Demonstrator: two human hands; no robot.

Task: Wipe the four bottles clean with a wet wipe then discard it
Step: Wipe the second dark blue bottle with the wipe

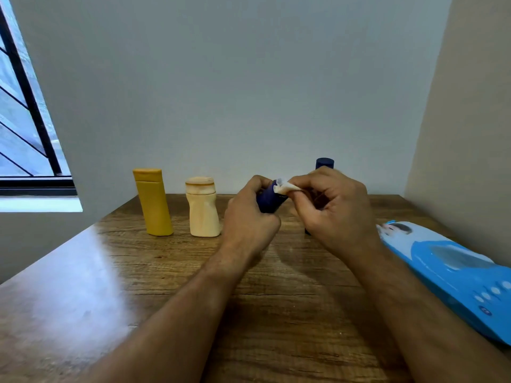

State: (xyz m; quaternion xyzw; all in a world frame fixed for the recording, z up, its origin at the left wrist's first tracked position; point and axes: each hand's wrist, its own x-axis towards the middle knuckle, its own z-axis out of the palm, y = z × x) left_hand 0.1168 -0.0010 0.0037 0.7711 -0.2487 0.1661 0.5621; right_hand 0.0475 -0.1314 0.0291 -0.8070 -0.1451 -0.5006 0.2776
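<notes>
Above the brown wood-grain table, the left hand gripped a small dark blue plastic bottle, its fingers curled round the body and the bottle tilted with its top toward the right. Against that top, the right hand pinched a crumpled white wet wipe between thumb and fingers. Behind the right hand stood a second dark blue bottle, only its cap and a bit of its base showing. To the left, a tall mustard-yellow plastic bottle and a squat cream plastic bottle stood upright, near each other. A light blue wet-wipe pack lay flat at the table's right edge.
</notes>
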